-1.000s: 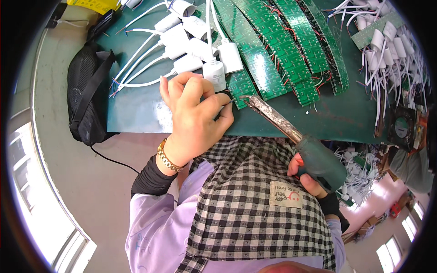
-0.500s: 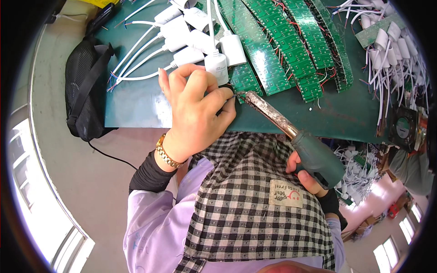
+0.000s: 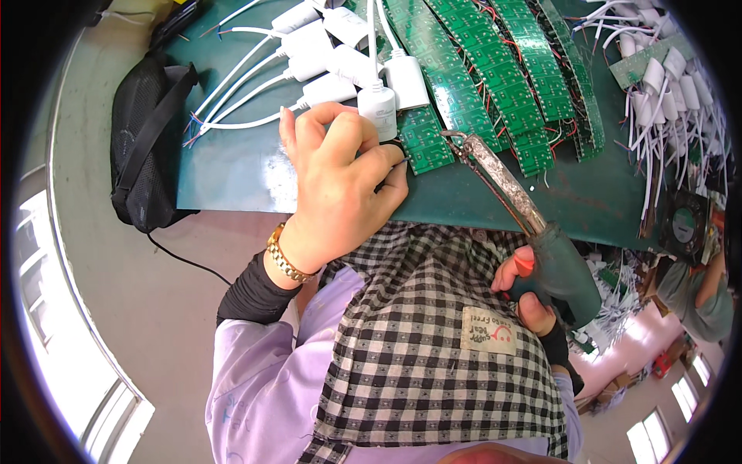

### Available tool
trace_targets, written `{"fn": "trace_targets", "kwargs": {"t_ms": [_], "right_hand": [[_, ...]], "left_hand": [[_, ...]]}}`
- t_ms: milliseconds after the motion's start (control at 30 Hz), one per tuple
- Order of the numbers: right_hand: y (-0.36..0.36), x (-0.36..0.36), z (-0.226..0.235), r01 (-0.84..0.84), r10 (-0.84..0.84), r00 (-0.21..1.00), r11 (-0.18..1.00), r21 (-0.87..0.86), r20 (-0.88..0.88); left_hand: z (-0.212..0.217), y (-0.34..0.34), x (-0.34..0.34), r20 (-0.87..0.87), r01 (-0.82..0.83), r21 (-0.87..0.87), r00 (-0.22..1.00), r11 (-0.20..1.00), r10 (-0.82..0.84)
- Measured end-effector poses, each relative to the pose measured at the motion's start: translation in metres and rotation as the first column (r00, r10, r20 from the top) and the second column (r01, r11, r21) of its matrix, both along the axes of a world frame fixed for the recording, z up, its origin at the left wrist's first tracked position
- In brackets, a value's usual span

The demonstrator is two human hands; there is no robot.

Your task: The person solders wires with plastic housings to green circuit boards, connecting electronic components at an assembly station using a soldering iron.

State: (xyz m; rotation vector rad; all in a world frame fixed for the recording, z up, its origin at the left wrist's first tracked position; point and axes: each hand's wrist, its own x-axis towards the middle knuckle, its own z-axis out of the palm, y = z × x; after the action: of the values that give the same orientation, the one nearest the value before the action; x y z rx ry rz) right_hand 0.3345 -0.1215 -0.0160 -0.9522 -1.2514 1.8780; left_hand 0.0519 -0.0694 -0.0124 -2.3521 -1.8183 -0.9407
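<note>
Your left hand (image 3: 340,185) is curled up tight at the near edge of the green table (image 3: 232,166), with the fingertips pinched together on something small and dark; it is too small to tell what it is. That hand sits just beside the near end of a green circuit board strip (image 3: 425,143) and a white plug box (image 3: 379,112) with a white cord. Your right hand (image 3: 529,290) is wrapped around the green handle of a soldering iron (image 3: 525,224), fingers closed around it. The iron's long, crusty metal tip points up and to the left, and its end is at the edge of the green strip, close to your left fingertips. More green strips (image 3: 502,69) lie side by side farther back on the table, and more white plug boxes (image 3: 325,42) sit in a row by them. A black bag (image 3: 147,131) hangs at the left side of the table. A checked apron (image 3: 433,348) covers your lap.
</note>
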Motion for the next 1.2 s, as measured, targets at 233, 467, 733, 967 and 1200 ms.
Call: {"fn": "trace_targets", "kwargs": {"t_ms": [233,467,733,967,1200], "right_hand": [[0.0045,-0.0043,0.0025,0.012,-0.013,0.999,1.000,-0.010,-0.045],[0.0021,-0.0061,0.0028,0.036,-0.039,0.997,0.998,-0.058,-0.064],[-0.0004,-0.0063,0.0035,0.058,-0.060,0.997,0.997,-0.044,-0.049],[0.0010,-0.0037,-0.0001,-0.001,0.001,1.000,1.000,-0.012,-0.029],[0.0073,-0.0073,0.0031,-0.095,0.087,0.991,0.992,0.077,0.098]], "left_hand": [[-0.0025,0.0009,-0.0007,0.028,0.023,0.023,0.999,0.999,-0.024],[-0.0047,0.0027,-0.0036,0.136,0.073,0.033,0.988,0.997,-0.077],[-0.0046,0.0014,-0.0086,0.198,0.081,-0.032,0.977,0.996,-0.073],[-0.0014,0.0002,-0.0045,0.144,0.024,-0.029,0.989,0.999,-0.019],[0.0015,-0.0020,0.0009,0.019,-0.013,-0.003,1.000,1.000,0.013]]}}
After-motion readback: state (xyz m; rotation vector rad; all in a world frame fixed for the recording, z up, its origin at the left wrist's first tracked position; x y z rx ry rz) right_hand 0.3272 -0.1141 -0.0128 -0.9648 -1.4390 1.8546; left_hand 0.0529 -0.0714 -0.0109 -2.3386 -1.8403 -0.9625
